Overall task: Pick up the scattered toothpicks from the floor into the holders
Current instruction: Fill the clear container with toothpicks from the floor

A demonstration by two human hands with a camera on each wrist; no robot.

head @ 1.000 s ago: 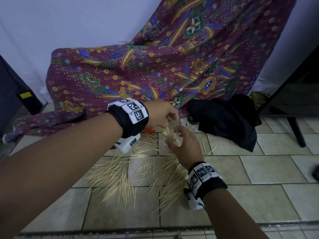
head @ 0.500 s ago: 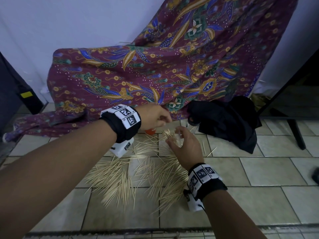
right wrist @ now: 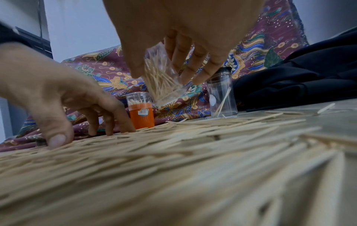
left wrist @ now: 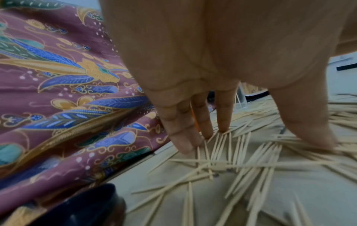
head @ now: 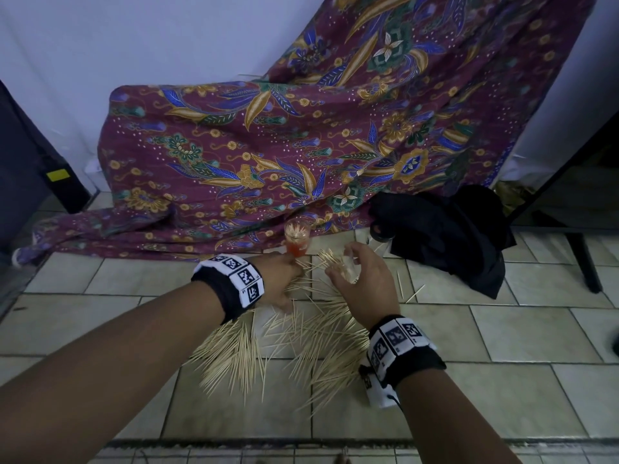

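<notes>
Overhead, head view: left hand down on toothpicks fanned across floor; right hand just beside, holding clear holder tilted. Orange holder just beyond left hand.

Left wrist: fingers straight, spread, tips touching sticks lying lengthwise away from palm; nothing gripped.

Right wrist: fingers curled round part-filled clear holder above pile; left hand nearer loose sticks.

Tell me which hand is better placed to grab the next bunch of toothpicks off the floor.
Left. The left hand has its fingers down on the scattered wooden toothpicks, while the right hand holds the clear plastic holder above the floor.
</notes>
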